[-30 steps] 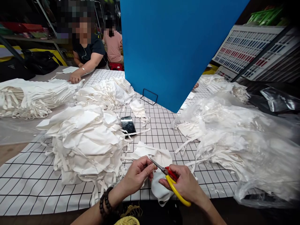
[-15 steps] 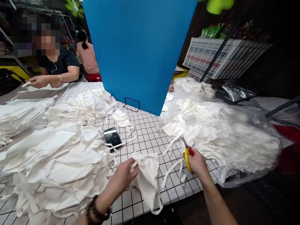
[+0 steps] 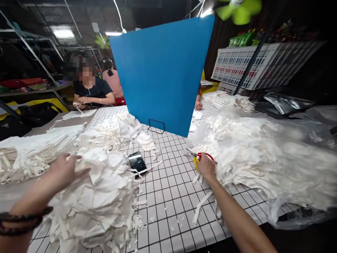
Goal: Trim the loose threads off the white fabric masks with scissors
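**Head view: left hand on the finished heap, right hand reaching with the scissors**

Head camera showed the left hand [image 3: 64,170] spread flat, fingers open, on top of the big heap of white cloth masks [image 3: 97,196] at the near left of the gridded table [image 3: 171,225]. It gripped nothing; the palm looked to be pressing the top piece down so that it stayed on the pile. The right hand [image 3: 205,167] was closed around the yellow-and-red scissors [image 3: 198,157], blades pointing left and lying almost flat. It rested at the near edge of the plastic-wrapped mass of masks [image 3: 263,165], apparently placed to pick a piece from it while keeping the tool in the palm. A phone [image 3: 137,162] lay face up between the two piles, and a blue board [image 3: 164,73] stood upright behind it, screening other people at the far side.

Half a second earlier the left hand had pinched a single mask near the table's front edge; that mask was no longer in front, and the hand had swung far left onto the heap. The right hand had moved further from the body, towards the bagged masks.
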Available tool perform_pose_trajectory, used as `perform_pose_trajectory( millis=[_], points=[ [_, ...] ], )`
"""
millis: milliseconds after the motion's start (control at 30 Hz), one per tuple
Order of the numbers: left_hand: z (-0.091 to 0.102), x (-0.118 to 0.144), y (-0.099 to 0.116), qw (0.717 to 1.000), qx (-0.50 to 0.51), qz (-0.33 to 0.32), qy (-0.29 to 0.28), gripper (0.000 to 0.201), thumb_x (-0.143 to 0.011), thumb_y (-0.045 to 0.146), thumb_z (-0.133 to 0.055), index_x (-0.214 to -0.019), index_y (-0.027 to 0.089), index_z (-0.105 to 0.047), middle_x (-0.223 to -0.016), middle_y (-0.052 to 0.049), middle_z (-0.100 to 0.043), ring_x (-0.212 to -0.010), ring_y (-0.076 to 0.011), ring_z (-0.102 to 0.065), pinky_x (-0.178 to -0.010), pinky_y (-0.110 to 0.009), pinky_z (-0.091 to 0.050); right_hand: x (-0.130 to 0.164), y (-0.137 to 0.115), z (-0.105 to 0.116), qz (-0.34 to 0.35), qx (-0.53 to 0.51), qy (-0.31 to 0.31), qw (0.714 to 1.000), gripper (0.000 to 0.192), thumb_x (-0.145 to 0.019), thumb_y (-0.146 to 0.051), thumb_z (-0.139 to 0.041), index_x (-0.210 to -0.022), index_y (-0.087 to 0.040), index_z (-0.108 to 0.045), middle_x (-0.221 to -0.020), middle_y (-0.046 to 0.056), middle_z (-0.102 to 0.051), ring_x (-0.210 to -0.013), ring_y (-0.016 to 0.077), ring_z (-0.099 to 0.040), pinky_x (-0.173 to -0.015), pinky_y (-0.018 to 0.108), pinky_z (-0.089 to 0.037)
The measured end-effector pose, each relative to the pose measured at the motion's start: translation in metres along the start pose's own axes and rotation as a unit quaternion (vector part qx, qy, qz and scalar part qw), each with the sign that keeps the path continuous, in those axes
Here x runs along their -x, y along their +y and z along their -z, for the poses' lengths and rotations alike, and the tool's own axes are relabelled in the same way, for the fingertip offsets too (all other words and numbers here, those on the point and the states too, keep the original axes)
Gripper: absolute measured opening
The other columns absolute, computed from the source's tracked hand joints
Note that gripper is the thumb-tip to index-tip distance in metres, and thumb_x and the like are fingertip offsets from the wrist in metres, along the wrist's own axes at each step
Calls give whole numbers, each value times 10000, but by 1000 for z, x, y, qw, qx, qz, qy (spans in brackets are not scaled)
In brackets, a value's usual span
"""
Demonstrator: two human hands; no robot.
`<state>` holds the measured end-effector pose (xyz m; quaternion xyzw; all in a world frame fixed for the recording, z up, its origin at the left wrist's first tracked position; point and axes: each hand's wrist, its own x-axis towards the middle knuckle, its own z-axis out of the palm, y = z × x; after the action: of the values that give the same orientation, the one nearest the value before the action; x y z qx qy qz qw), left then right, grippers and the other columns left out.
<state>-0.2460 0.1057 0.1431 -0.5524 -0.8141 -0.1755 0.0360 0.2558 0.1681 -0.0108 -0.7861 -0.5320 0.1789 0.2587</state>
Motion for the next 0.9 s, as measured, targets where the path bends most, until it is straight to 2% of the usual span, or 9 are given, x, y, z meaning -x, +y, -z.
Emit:
perform_pose_trajectory(
  millis=[100, 167, 200, 267, 367, 500, 633, 800, 900],
  points=[
    [-32, 44, 46, 998, 42, -50, 2, 372, -773, 398, -699, -1052, 157, -647, -1408, -134, -474, -1267, -439, -420, -1056, -622, -289, 21, -12, 8, 13, -48, -1, 999, 153, -807, -165, -529, -949, -165, -583, -918, 113, -672, -896, 262, -619, -756, 339, -435],
    [-55, 87, 87, 961, 248, -61, -104, 259, -881, 402, -570, -989, 195, -683, -1207, -120, -626, -1104, -328, -583, -982, -503, -436, 54, -23, 9, 42, -91, -20, 995, 151, -830, -190, -504, -965, -192, -569, -913, 84, -670, -799, 228, -625, -670, 312, -460],
    [-68, 109, 108, 909, 352, -42, -220, 297, -880, 448, -564, -929, 188, -700, -1077, -125, -680, -972, -304, -641, -887, -470, -500, 76, -30, 8, 61, -113, -39, 991, 144, -843, -216, -502, -970, -206, -570, -886, 69, -671, -742, 212, -621, -617, 297, -464],
    [-98, 147, 146, 748, 498, 28, -438, 357, -846, 490, -606, -907, 153, -708, -976, -132, -711, -832, -258, -677, -791, -412, -536, 119, -42, 4, 92, -148, -87, 981, 91, -846, -269, -538, -915, -228, -583, -796, 32, -670, -654, 185, -608, -544, 267, -458],
    [-142, 185, 178, 565, 617, 165, -523, 331, -791, 426, -692, -841, 99, -678, -881, -141, -717, -750, -219, -683, -722, -349, -538, 162, -45, -2, 100, -243, -199, 944, 111, -786, -280, -622, -874, -222, -588, -737, 11, -664, -627, 169, -609, -519, 243, -451],
    [-172, 204, 175, 555, 655, 233, -457, 291, -792, 380, -716, -864, 112, -629, -908, -115, -716, -781, -166, -681, -794, -291, -520, 149, -10, 7, 15, -255, -181, 950, 193, -800, -322, -598, -955, -207, -610, -823, 31, -678, -663, 175, -622, -555, 262, -478],
    [-171, 210, 161, 552, 670, 288, -405, 190, -827, 308, -656, -877, 133, -603, -981, -125, -710, -844, -189, -694, -810, -315, -527, 100, 17, 11, 11, -227, -132, 965, 247, -751, -256, -592, -993, -210, -593, -857, 21, -649, -666, 162, -563, -589, 276, -453],
    [-157, 204, 163, 521, 709, 296, -372, 164, -855, 264, -508, -805, 134, -593, -771, -88, -701, -826, -202, -697, -843, -339, -529, 76, -7, -12, 70, -252, -193, 946, 231, -626, -241, -702, -845, -201, -640, -740, -30, -615, -656, 145, -547, -617, 263, -443],
    [-133, 191, 160, 517, 730, 269, -358, 188, -855, 331, -560, -823, 148, -586, -524, 46, -516, -526, -123, -581, -654, -283, -536, 69, -25, -3, 76, -292, -194, 933, 248, -639, -296, -732, -832, -188, -620, -725, -26, -580, -648, 139, -528, -616, 272, -452]
  ],
)
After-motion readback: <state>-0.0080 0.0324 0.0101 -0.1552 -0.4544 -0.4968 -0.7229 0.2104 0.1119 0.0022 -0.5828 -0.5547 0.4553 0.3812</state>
